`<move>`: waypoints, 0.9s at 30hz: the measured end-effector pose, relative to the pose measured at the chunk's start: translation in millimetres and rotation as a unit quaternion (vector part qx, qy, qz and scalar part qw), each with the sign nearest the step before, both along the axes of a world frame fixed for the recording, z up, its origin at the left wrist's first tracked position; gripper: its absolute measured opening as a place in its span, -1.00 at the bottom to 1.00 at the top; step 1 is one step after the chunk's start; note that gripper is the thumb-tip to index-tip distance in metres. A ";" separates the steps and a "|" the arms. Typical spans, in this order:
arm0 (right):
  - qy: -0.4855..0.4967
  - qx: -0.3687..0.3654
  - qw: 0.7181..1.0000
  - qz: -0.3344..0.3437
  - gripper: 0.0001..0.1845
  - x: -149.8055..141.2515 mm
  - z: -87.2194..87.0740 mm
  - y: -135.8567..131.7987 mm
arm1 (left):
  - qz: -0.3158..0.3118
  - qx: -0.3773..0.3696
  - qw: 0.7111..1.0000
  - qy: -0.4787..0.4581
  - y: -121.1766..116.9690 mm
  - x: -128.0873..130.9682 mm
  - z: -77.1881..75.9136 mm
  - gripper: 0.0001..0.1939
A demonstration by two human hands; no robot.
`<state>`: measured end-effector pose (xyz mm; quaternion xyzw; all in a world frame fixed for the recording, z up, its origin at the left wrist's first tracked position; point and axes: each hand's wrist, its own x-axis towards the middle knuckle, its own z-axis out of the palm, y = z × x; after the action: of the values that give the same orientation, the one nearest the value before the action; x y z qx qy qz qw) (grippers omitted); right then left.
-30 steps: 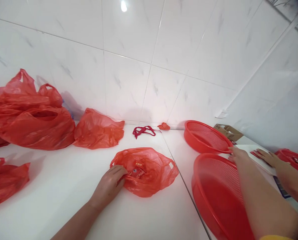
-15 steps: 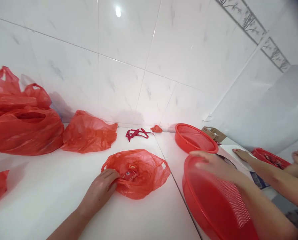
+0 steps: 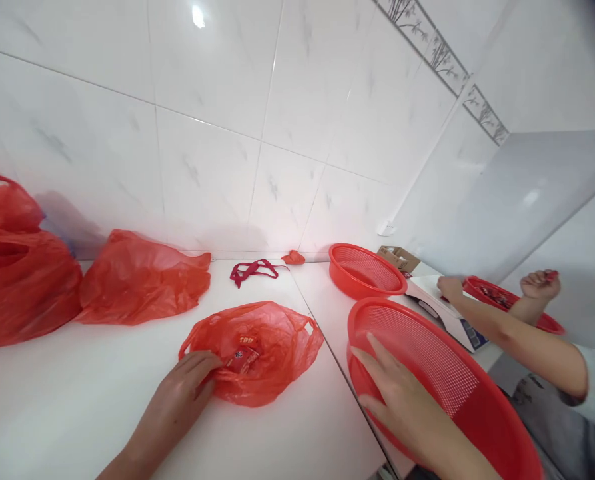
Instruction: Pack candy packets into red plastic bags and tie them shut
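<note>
At the near rim of an opened red plastic bag (image 3: 282,377), my left hand (image 3: 190,380) pinches the film between thumb and fingers. Small red printed packets (image 3: 244,358) lie inside the bag. Over the near left rim of a large red mesh basket (image 3: 457,353), my right hand (image 3: 397,393) is open, its fingers spread and holding nothing. The visible part of the basket's inside is bare red plastic and mesh; my hand and forearm cover some of it.
Red bags (image 3: 142,280) stand left along the tiled wall. A dark red strap (image 3: 252,270) lies behind my bag. Rightward are a smaller red basket (image 3: 364,270), a cardboard box (image 3: 397,255), a white scale (image 3: 444,303) and a co-worker's hands (image 3: 540,285) near another red basket (image 3: 552,325).
My right hand has come down and left onto the large basket's rim, fingers spreading. My left hand still pinches the bag. The view has turned right; a co-worker's hand has lifted something small and red.
</note>
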<state>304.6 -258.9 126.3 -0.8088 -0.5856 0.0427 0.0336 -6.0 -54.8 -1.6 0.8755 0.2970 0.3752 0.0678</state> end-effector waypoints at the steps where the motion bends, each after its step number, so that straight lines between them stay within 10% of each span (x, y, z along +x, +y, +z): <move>1: -0.005 0.003 1.000 -0.015 -0.33 0.3 -4.2 -0.4 | 0.001 0.004 1.000 0.001 1.9 -0.5 -3.2 -0.79; 27: -0.002 0.001 1.000 0.015 -0.37 13.0 -11.5 3.0 | 0.010 -0.026 1.000 0.007 0.8 0.2 -3.6 -0.78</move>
<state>317.7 -255.9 114.8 -0.8001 -0.5976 0.0408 0.0328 -5.8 -54.0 -5.2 0.8732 0.3157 0.3614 0.0849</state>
